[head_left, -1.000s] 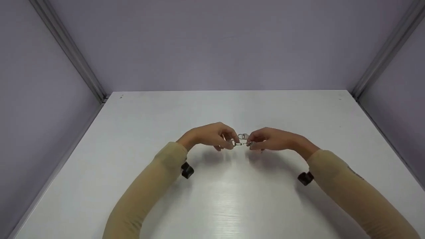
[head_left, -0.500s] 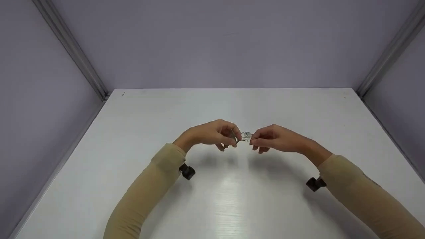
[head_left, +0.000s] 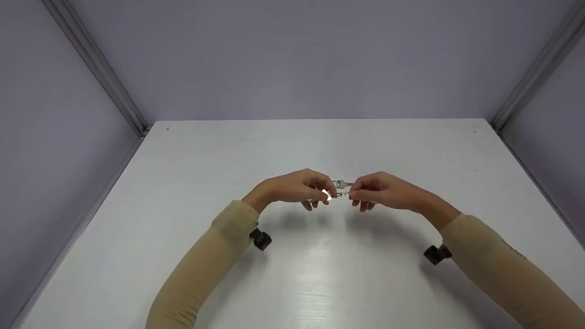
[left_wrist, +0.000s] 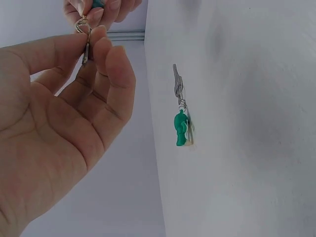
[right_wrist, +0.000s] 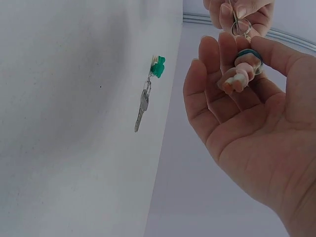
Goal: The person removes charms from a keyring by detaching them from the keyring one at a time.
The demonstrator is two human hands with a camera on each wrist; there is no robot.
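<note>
Head view first: your left hand and right hand meet just above the middle of the frame, over the white table. Both sets of fingers are curled inward, the tips pinching a small metal key ring that bridges the two hands. A black wrist camera shows under your left sleeve and another under your right. The ring is too small here to tell more about it.

Left wrist view: your left hand fills the left half of the frame, thumb and forefinger pressed together on a thin metal piece at the key ring, the other fingers loosely curled beneath. At the top edge your right hand's fingertips clamp the same ring. Right of centre, a second key with a green charm lies on the table, well apart from both hands.

Right wrist view: your right hand takes the right side, fingers half curled around a small pale charm with a dark blue band. At the top, your left hand's fingers pinch the key ring. Left of centre lies the green-charmed key on the table.

No brand, label or writing can be read in any view.
</note>
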